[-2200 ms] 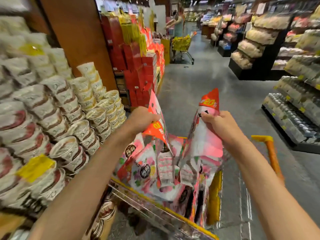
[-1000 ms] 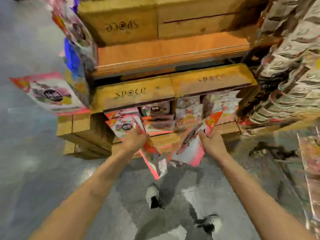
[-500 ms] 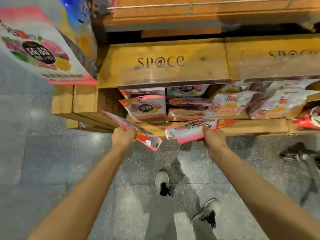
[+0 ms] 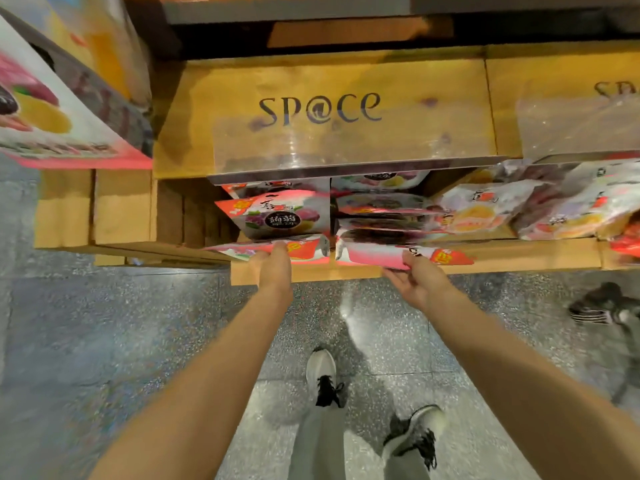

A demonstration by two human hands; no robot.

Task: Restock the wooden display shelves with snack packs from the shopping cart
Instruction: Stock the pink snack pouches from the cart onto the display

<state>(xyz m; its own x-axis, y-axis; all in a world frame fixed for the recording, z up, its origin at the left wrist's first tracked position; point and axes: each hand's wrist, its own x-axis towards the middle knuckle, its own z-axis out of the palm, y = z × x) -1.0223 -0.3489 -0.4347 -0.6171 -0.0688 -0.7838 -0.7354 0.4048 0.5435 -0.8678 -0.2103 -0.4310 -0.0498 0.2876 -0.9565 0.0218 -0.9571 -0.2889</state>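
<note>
- Left hand [image 4: 273, 268], mid-frame, grips a flat snack pack [image 4: 304, 247] by its near edge, fingers curled over it, on the lip of the wooden shelf [image 4: 519, 258].
- Right hand [image 4: 420, 280] pinches a second pack [image 4: 377, 252] just beside the first, thumb on top, fingers underneath.
- More packs are stacked behind both.

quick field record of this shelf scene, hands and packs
left hand: grips left snack pack at its near edge
right hand: pinches right snack pack by its near edge
packs: flat, side by side on bottom shelf lip
behind: stacked packs
crate front: reads "sp@ce"
</note>
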